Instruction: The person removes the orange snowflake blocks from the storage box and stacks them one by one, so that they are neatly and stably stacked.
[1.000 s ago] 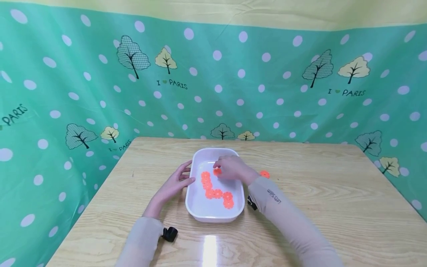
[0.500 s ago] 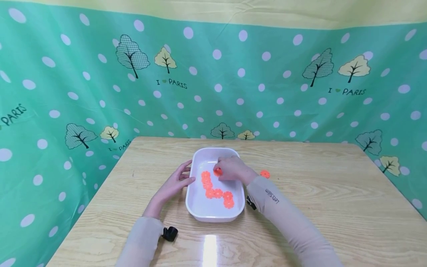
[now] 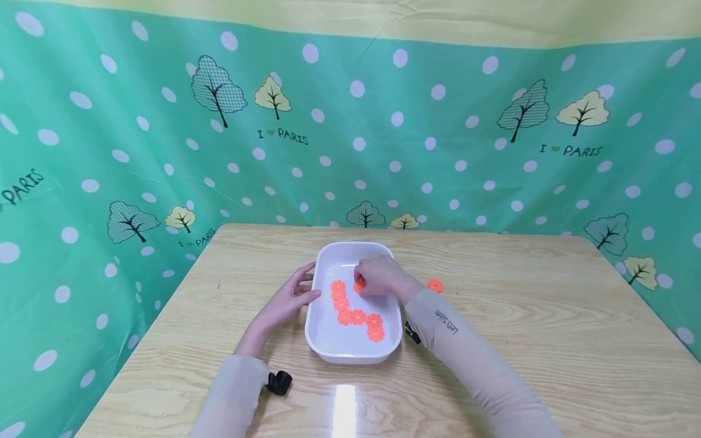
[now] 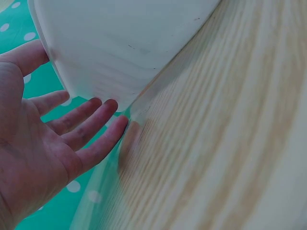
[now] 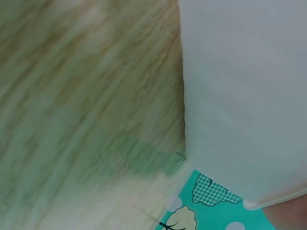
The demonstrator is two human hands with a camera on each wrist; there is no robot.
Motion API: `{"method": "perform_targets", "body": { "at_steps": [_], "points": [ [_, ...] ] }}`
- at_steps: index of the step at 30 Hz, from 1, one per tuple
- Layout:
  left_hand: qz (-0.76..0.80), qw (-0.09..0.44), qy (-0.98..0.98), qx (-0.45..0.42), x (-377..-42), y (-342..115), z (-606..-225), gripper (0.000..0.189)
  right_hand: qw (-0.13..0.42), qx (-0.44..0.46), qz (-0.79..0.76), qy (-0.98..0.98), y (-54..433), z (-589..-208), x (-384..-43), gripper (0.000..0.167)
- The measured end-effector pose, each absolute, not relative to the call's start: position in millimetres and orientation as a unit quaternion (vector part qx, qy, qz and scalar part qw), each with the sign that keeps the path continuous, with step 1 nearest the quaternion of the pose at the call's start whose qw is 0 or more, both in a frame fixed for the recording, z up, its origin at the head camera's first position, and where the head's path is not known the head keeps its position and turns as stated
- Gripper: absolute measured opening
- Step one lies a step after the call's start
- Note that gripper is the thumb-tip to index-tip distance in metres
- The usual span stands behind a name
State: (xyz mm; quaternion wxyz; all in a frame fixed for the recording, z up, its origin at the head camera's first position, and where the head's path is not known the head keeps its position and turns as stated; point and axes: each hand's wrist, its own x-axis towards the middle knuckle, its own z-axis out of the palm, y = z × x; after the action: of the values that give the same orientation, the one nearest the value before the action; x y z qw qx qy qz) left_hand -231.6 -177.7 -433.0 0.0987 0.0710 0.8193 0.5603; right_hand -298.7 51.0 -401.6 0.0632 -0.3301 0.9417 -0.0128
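Note:
A white plastic basin stands on the table, with several orange notched plastic discs joined in a bent chain on its floor. My left hand is at the basin's left side, its thumb over the rim. In the left wrist view the fingertips meet the outer wall while the thumb tip goes behind the rim. Inside the basin, near its far right, my right hand pinches one orange notched disc, partly covered by the fingers. The right wrist view shows mostly the basin's outer wall.
One more orange disc lies on the wooden table, right of the basin and close to the right forearm. A green dotted curtain hangs behind the table and along its sides.
My right hand and the disc it pinches have shifted very slightly to the right, with more of the disc now covered by the fingers. The left hand and the chain stay put.

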Motion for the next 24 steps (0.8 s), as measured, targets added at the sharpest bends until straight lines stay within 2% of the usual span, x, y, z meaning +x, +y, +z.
{"method": "perform_targets", "body": {
  "at_steps": [14, 24],
  "points": [
    [0.553, 0.090, 0.825, 0.079, -230.4, -178.1, -432.1, 0.064, 0.049, -0.330, -0.027, 0.942, 52.4, -401.6, -298.6, 0.014],
    [0.550, 0.087, 0.826, 0.089, -230.5, -178.1, -431.4, 0.063, 0.024, -0.338, -0.067, 0.938, 55.4, -398.3, -296.9, 0.023]
  ]
}}
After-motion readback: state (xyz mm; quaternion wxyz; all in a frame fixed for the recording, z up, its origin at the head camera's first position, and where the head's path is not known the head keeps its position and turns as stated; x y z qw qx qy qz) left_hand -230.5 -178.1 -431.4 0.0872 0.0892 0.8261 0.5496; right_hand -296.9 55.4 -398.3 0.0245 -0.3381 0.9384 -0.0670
